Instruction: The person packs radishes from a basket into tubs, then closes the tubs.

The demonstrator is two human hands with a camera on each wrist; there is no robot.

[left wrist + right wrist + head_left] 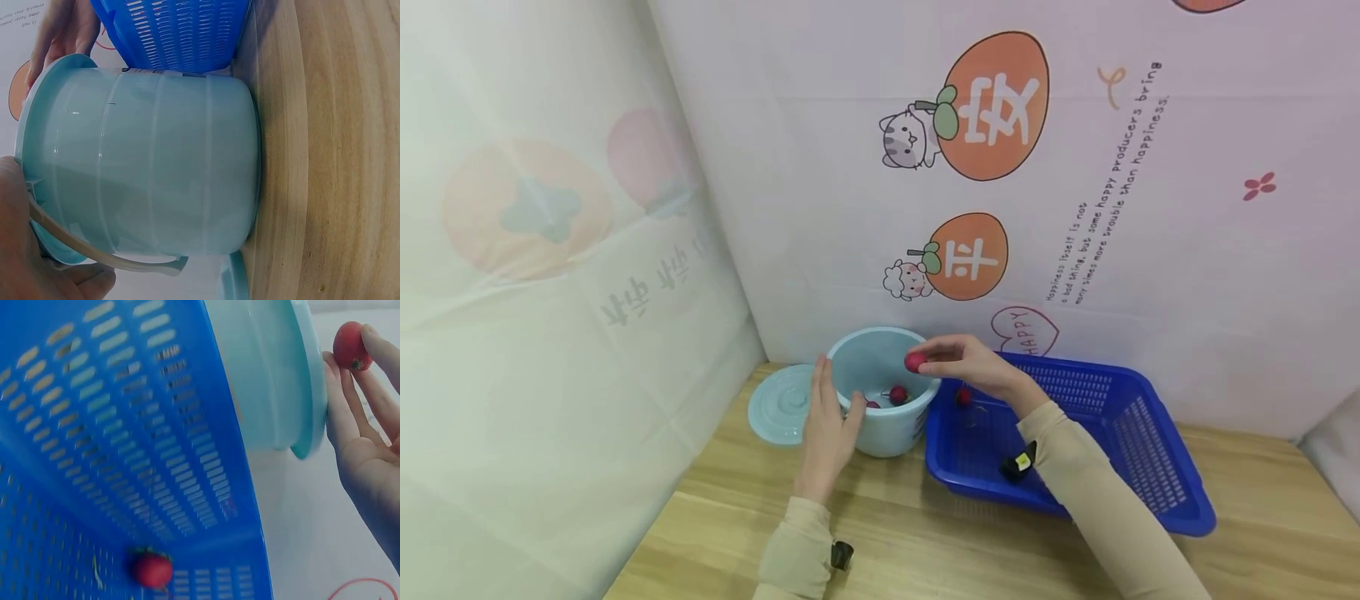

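A light-blue bucket [887, 429] stands upright on the table with red radishes [898, 395] inside. My left hand [829, 429] rests against its near-left rim, fingers straight along the outside and thumb spread over the front edge. Beside that hand, the beige bucket handle [103, 255] hangs down in the left wrist view. Over the right rim, my right hand [966, 364] pinches a radish [351, 347] between thumb and fingertips. Its fingers are beside the rim in the right wrist view. Another radish [963, 397] lies in the blue basket [1176, 500].
The basket sits directly right of the bucket, beneath my right forearm. A round light-blue lid [778, 408] lies left of the bucket. Printed white cloth [820, 192] rises behind and to the left of the wooden table [910, 542]. A stem scrap [97, 573] lies in the basket.
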